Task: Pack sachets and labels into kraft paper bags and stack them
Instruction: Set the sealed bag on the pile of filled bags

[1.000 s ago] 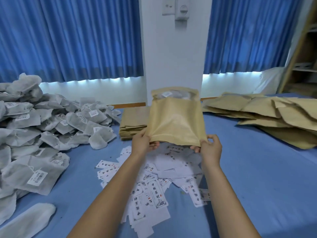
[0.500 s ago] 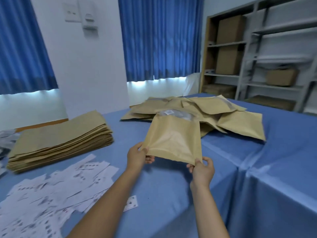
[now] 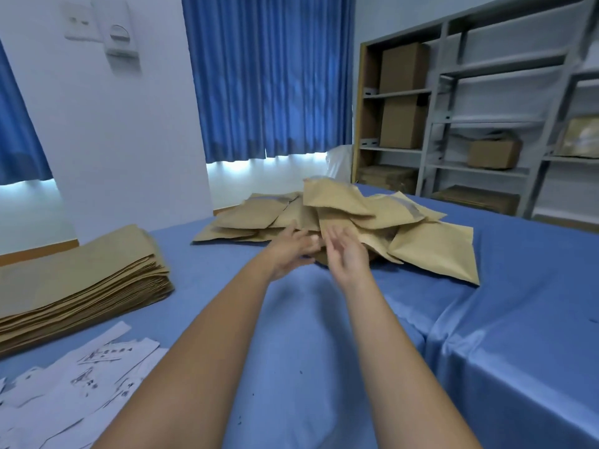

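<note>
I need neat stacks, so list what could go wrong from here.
1. The pile of filled bags is a loose fan, and the top bag sits tilted; it may slide off.
2. The rightmost bag lies close to the dip in the cloth, so a nudge from the open right hand might push it in.

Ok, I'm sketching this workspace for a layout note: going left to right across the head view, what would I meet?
flat stack of kraft bags → loose pile of kraft bags → shelving with cardboard boxes
</note>
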Tool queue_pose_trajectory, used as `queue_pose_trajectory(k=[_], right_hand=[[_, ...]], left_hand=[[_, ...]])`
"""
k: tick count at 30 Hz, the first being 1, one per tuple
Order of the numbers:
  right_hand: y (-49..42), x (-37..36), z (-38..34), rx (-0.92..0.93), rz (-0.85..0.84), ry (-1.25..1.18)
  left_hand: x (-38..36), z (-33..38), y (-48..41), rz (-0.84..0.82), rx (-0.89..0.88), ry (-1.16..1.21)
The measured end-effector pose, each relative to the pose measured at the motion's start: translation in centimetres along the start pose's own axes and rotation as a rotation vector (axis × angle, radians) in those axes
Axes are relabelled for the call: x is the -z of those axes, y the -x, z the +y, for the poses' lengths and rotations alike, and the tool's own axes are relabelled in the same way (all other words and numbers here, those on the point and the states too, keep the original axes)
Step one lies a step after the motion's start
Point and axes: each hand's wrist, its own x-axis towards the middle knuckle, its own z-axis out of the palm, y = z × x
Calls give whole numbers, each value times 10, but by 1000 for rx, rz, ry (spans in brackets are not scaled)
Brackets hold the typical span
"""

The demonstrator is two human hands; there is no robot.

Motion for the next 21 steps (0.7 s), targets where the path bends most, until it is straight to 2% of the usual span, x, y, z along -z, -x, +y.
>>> queue_pose_trajectory(k=[3,9,11,14,15,17,19,21], right_hand=[[4,7,29,-93,-65,73],[24,24,86,-185,-39,98],[28,21,99,-203,-23,92],[38,15,116,-256,-20,124],[42,14,122,-275,-26,137],[50,14,134,-304,-39,171],[58,14,146,-328,-41,190],[64,13,159,-347,-31,198]], left_hand=[[5,-21,11,11,-1,-163],[36,-42,30,72,80,-232],[50,-44,37,210,-45,-465],[100,-41,49,636,-259,-1213],[126,-39,55,784,-220,-1442],[181,-36,73,965,88,-1656],[231,-43,98,980,384,-1646],[265,-54,118,912,460,-1619]])
